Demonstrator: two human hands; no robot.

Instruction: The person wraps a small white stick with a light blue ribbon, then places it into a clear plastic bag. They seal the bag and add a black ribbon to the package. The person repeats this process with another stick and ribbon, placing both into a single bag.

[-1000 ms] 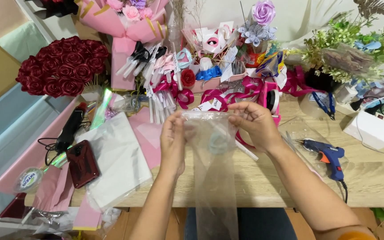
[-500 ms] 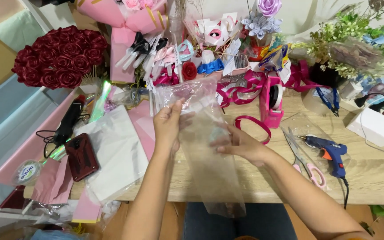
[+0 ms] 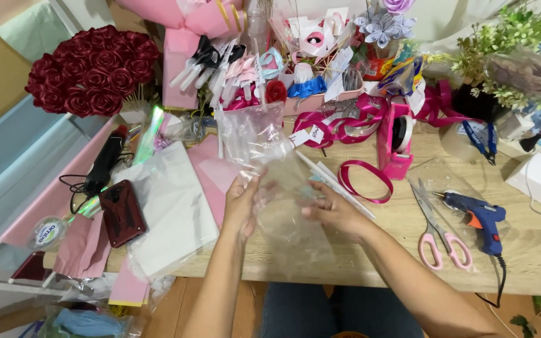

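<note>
Your wooden bench [image 3: 533, 250] is packed. The clear cellophane sheet [image 3: 270, 169] hangs above its middle, your left hand [image 3: 242, 203] pinching its left edge and your right hand [image 3: 333, 209] pinching its right side, pink-handled scissors [image 3: 436, 228] nearby.

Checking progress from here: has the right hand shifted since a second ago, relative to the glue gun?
Yes. The right hand dropped from near the ribbon pile toward the table's near edge, now about level with the blue glue gun, inside the clear bag.
</note>
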